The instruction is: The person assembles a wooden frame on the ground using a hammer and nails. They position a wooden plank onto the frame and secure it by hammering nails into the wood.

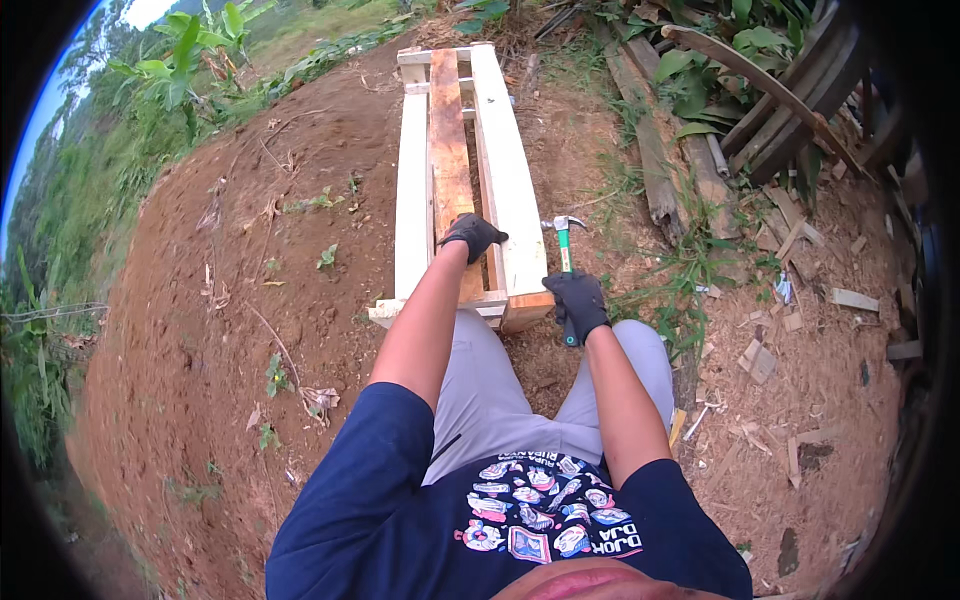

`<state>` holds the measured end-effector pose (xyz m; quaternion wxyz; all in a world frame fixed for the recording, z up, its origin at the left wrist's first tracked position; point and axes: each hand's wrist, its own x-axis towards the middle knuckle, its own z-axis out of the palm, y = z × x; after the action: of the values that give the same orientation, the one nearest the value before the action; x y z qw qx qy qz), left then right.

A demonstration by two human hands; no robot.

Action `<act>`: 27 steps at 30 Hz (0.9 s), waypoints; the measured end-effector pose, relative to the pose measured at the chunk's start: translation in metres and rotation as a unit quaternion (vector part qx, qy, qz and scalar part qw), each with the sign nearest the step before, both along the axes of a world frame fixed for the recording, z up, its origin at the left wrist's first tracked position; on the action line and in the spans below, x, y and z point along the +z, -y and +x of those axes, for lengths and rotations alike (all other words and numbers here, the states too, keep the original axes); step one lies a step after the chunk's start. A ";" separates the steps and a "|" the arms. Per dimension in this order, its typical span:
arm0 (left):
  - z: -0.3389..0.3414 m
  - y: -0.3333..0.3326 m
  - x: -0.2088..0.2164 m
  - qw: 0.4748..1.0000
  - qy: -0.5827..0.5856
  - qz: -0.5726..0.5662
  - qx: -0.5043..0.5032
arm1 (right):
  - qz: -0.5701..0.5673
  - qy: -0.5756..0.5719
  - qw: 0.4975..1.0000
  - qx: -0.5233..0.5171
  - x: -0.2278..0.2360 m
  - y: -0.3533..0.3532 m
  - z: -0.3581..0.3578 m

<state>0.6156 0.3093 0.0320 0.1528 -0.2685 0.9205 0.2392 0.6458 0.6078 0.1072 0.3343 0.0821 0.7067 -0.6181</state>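
In front of my knees a long wooden frame (497, 297) lies on the ground. Two wide pale boards run along its sides, and a narrow reddish-brown plank (447, 130) runs between them. My left hand (472, 236), in a black glove, is curled at the inner edge of the right pale board (508, 170), its thumb on top; the other fingers are mostly hidden. Just right of the frame's near corner, my right hand (577, 301), also gloved, closes round the handle of a claw hammer (565, 240). The hammer stands head up, its metal head beside the right board.
Bare reddish soil (230, 280) with small weeds spreads to the left. Along the right lie old weathered beams (650, 150), and beyond them leans a stack of dark planks (810, 85). Wood offcuts (758, 360) and shavings litter the ground at the right.
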 end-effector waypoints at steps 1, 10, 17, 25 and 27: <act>0.002 -0.003 0.000 1.000 -0.009 -0.021 -0.019 | 0.014 -0.004 1.000 -0.002 -0.001 -0.001 0.001; 0.017 -0.030 0.077 0.995 0.018 0.086 0.055 | 0.006 -0.011 1.000 0.005 -0.002 -0.003 -0.002; 0.026 -0.039 0.088 0.999 0.003 0.028 0.031 | 0.009 -0.044 0.999 0.019 -0.010 -0.006 0.000; 0.024 -0.035 0.072 0.999 -0.019 0.016 0.040 | -0.004 -0.030 0.999 0.014 -0.012 -0.005 -0.001; 0.025 -0.041 0.075 0.999 -0.025 0.019 0.036 | 0.017 -0.026 0.999 0.019 -0.012 -0.007 -0.003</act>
<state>0.6405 0.3502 0.1068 0.1256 -0.2925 0.9092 0.2684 0.6427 0.6147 0.0951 0.3258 0.0578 0.7270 -0.6016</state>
